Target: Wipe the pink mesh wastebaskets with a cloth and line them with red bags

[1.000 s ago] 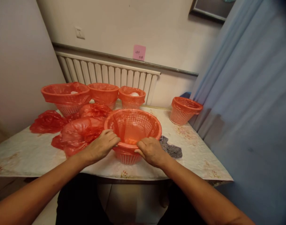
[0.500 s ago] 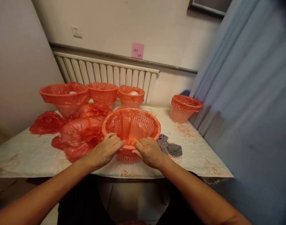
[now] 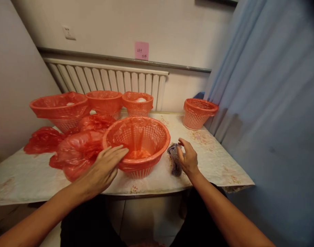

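A red plastic basket (image 3: pixel 140 168) lined with a thin red plastic bag (image 3: pixel 146 135) stands upright near the table's front edge. My left hand (image 3: pixel 105 169) is at its left front rim, fingers stretched out; whether it touches the rim I cannot tell. To the right of the basket, my right hand (image 3: pixel 189 157) hovers by a grey cloth (image 3: pixel 176 161) that looks like a sock. Its thumb and fingers are apart and hold nothing visible. Part of the cloth is hidden behind this hand. Crumpled red plastic bags (image 3: pixel 74 151) lie left of the basket.
Along the back left stand more bag-lined baskets (image 3: pixel 60 108), a middle one (image 3: pixel 105 103) and a smaller one (image 3: pixel 137 103) with something white inside. Another basket (image 3: pixel 198 115) stands back right beside a blue curtain (image 3: pixel 262 120). A radiator (image 3: pixel 108 80) runs behind the patterned tablecloth (image 3: pixel 211 161).
Both hands have left the basket's front rim. My right hand has moved right to the grey cloth, and my left hand has opened at the left side. The view has shifted slightly.
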`<state>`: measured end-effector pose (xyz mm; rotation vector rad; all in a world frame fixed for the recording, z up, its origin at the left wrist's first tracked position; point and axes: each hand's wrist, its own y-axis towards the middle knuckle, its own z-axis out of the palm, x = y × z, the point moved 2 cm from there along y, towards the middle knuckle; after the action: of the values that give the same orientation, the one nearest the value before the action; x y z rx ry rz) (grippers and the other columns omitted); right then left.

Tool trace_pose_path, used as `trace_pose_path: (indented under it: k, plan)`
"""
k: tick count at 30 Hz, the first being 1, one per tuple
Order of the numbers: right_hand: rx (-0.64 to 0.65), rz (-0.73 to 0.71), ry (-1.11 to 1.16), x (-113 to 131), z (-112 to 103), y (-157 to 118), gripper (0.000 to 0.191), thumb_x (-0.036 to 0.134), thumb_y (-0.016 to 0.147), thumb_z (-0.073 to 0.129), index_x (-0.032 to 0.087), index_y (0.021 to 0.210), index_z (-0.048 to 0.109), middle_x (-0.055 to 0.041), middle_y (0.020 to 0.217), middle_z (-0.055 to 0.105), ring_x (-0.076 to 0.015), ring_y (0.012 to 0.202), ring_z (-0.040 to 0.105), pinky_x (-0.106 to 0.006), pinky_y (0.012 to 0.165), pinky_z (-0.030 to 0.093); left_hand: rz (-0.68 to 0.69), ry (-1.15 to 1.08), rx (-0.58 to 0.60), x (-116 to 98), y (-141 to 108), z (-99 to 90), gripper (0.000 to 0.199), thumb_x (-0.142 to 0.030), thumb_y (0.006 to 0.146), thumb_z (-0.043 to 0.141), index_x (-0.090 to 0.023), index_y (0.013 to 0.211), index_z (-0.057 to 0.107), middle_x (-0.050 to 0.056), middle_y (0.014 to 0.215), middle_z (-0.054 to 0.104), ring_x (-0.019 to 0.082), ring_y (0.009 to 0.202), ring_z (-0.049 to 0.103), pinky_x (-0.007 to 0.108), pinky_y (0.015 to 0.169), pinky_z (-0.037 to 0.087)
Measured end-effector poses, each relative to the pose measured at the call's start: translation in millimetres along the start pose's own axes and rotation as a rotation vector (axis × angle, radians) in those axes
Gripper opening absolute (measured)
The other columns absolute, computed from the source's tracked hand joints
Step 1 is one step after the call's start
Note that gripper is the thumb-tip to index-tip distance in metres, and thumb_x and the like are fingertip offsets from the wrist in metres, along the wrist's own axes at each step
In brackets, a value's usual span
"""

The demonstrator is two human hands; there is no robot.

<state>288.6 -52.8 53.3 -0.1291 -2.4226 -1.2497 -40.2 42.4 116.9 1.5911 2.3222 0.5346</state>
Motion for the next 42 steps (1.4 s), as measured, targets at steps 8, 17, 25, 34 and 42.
trace_pose_path:
  k: [8,17,25,34,42]
  plan:
    - [0.369,0.27,-0.29,-94.0,59.0,-37.4,0.049,0.034,0.085,0.054,0.012,0.129,0.048,-0.0159,0.131,0.052,-0.0268,0.122,0.047,-0.04,0.104,0.033,-0.063,-0.047,-0.054,-64.8,54.4,16.7,0.039,-0.03,0.094,0.042,-0.017,0.131,0.042,0.015,0.127,0.058,0.027,0.118,0.055,0.045,0.096,0.047]
    - [0.583,0.387,-0.288,-104.9,77.2,-52.2,0.045,0.027,0.075,0.067,0.017,0.118,0.057,-0.0154,0.122,0.058,-0.0291,0.113,0.053,-0.04,0.096,0.038,-0.184,0.229,0.306,-76.1,79.4,44.3,0.019,-0.018,0.093,0.038,-0.016,0.105,0.052,0.011,0.086,0.07,0.027,0.075,0.069,0.034,0.06,0.049]
    - [0.077,0.227,0.058,-39.5,40.7,-43.6,0.042,0.021,0.088,0.045,0.013,0.129,0.046,-0.0151,0.119,0.058,-0.0217,0.102,0.059,-0.039,0.089,0.049,-0.163,0.199,0.237,-75.0,67.9,42.3,0.018,-0.022,0.094,0.039,-0.019,0.106,0.052,0.008,0.083,0.07,0.024,0.077,0.068,0.033,0.063,0.049]
    - [0.217,-0.32,0.062,77.6,-8.8,-12.8,0.055,0.019,0.088,0.049,0.02,0.141,0.033,-0.0171,0.145,0.037,-0.0243,0.121,0.051,-0.04,0.094,0.047,0.07,-0.063,-0.36,-83.8,26.5,44.9,0.045,-0.007,0.087,0.044,-0.023,0.129,0.042,0.012,0.119,0.061,0.025,0.114,0.056,0.046,0.096,0.047]
    - [0.468,-0.253,-0.107,84.1,9.3,13.0,0.012,0.018,0.086,0.052,0.021,0.097,0.056,-0.0041,0.099,0.057,-0.015,0.082,0.057,-0.025,0.071,0.046,-0.035,-0.432,-0.038,-92.9,-34.3,144.8,0.035,-0.007,0.083,0.034,-0.027,0.099,0.058,0.004,0.081,0.068,0.018,0.073,0.066,0.03,0.066,0.055]
